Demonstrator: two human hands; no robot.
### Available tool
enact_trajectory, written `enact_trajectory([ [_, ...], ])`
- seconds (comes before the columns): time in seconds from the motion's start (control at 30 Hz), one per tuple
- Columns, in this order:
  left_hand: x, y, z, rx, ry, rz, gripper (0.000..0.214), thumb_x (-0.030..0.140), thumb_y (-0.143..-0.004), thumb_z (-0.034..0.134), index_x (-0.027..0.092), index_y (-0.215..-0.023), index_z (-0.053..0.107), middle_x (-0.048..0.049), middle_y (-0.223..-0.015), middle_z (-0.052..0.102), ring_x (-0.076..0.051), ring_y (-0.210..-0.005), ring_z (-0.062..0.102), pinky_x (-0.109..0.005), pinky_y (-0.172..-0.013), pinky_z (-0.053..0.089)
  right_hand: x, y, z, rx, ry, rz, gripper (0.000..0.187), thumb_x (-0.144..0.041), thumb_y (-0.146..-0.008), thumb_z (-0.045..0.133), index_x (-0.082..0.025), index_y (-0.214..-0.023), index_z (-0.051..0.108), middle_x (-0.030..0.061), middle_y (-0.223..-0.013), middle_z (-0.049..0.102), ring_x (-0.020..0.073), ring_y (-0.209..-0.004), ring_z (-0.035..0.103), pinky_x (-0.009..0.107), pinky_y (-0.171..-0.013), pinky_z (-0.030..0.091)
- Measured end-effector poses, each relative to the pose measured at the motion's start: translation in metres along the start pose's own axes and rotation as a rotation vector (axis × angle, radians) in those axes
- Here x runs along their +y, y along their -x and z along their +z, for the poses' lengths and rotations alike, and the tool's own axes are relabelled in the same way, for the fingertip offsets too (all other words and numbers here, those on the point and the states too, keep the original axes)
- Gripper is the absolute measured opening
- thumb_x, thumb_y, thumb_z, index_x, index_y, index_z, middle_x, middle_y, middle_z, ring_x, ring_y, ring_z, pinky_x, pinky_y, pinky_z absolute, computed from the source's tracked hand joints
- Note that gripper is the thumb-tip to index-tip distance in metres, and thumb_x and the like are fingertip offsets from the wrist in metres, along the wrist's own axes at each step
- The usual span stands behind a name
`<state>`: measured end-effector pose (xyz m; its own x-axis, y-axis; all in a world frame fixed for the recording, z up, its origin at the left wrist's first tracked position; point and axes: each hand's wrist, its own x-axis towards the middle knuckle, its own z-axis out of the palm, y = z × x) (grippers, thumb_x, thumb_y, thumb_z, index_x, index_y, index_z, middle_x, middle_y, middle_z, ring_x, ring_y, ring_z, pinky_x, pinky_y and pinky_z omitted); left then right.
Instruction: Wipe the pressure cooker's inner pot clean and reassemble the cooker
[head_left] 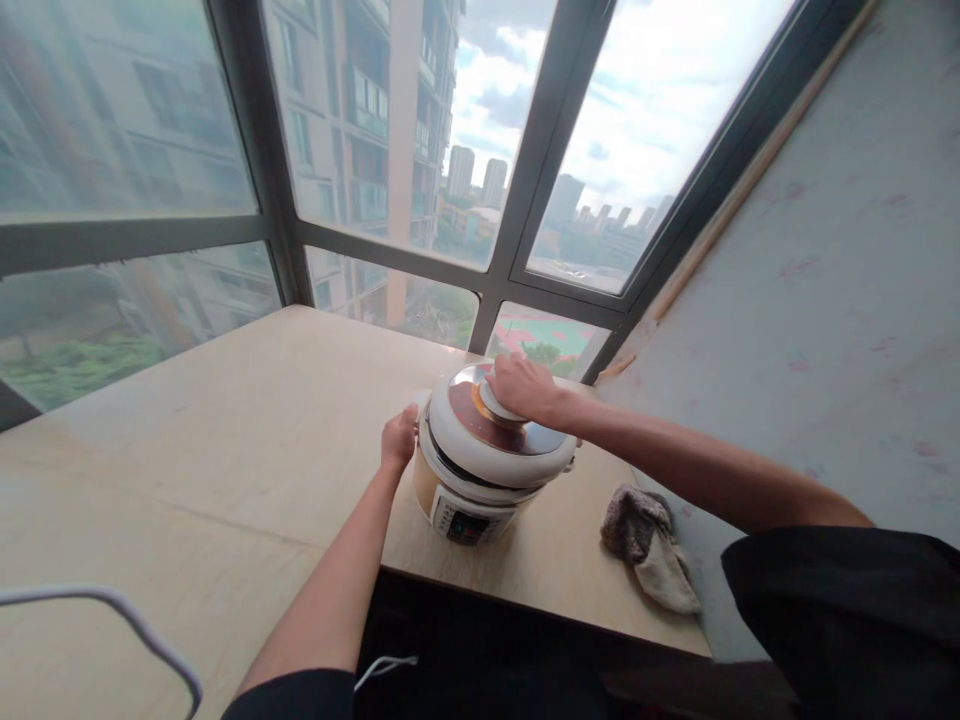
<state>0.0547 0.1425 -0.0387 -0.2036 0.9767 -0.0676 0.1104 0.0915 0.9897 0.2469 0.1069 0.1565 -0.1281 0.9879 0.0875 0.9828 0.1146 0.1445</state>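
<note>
A white and beige electric pressure cooker (427, 487) stands near the front edge of the sill. Its lid (480, 452) has a shiny metallic top and sits slightly tilted, with a dark gap showing along the front rim. My right hand (520, 387) is wrapped over the lid's knob (491, 405). At the cooker's left side, my left hand (399, 438) is closed on a side handle, which the fingers mostly hide. The control panel (466, 525) with its dark display faces me.
A grey-brown and cream cloth (641, 530) lies crumpled to the right, beside the papered wall (847, 300). Framed windows (405, 265) border the pale sill (225, 440) at the back. A light cable (142, 625) curves across the lower left.
</note>
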Motion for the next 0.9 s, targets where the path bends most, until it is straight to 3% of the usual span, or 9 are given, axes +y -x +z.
enact_trajectory([
  [0.37,0.003,-0.001,0.003,0.127,-0.258,0.103,0.052,0.045,-0.096,0.036,0.024,-0.049,0.042,-0.0077,-0.056,0.052,-0.021,-0.064,0.049,-0.033,-0.06,0.027,0.007,0.006,0.0,-0.015,0.001,0.018,0.039,-0.037,-0.106,0.043,-0.009,-0.125,0.061,0.0268,-0.127,0.063,0.0335,-0.116,0.066,0.042,-0.093,0.053],
  [0.9,-0.009,-0.009,0.005,0.147,-0.27,0.121,0.053,0.047,-0.096,0.033,0.023,-0.049,0.038,-0.0063,-0.052,0.041,-0.02,-0.063,0.041,-0.036,-0.062,0.024,-0.015,0.007,0.007,-0.013,0.009,-0.052,0.038,-0.034,-0.105,0.042,-0.007,-0.125,0.061,0.0254,-0.121,0.066,0.0317,-0.11,0.069,0.039,-0.087,0.055],
])
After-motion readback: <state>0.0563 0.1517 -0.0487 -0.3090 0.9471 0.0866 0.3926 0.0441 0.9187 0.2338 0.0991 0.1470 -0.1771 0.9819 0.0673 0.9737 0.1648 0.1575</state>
